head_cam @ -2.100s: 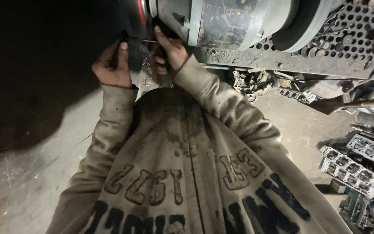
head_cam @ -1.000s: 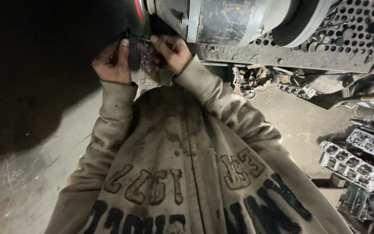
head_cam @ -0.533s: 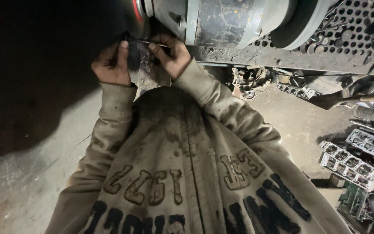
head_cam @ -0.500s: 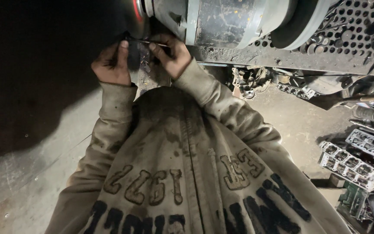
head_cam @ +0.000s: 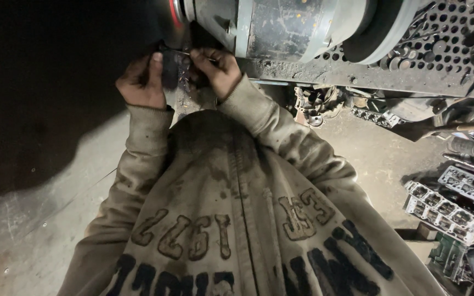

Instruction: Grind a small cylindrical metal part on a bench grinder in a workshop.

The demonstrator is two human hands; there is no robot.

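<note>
Both hands were up at the machine, right under the grey motor housing (head_cam: 281,27) with its red-ringed wheel (head_cam: 175,16) at the left end. The left hand (head_cam: 141,82) was curled almost closed, its thumb pressed upright against the side of a small dark metal part (head_cam: 175,71) and the fingers wrapped round behind it, so that hand had a firm hold on the piece. The right hand (head_cam: 218,68) came in from the other side, its fingers bent tight and pinched on the top edge of the same part, where a thin bright strip like a wire or a blade edge ran across between the two hands; what exactly the fingertips clamped there was too dark to tell. The part sat between the hands, just below the wheel and touching or very near it, in deep shadow. Both sleeves of a stained beige sweatshirt (head_cam: 237,219) with dark lettering filled the lower picture. Behind the right arm ran a dirty perforated metal plate (head_cam: 440,49) along the machine's base. Off to the right on the dusty concrete floor (head_cam: 39,219) lay pale metal engine castings (head_cam: 445,211) with rows of square openings, well apart from the hands.
</note>
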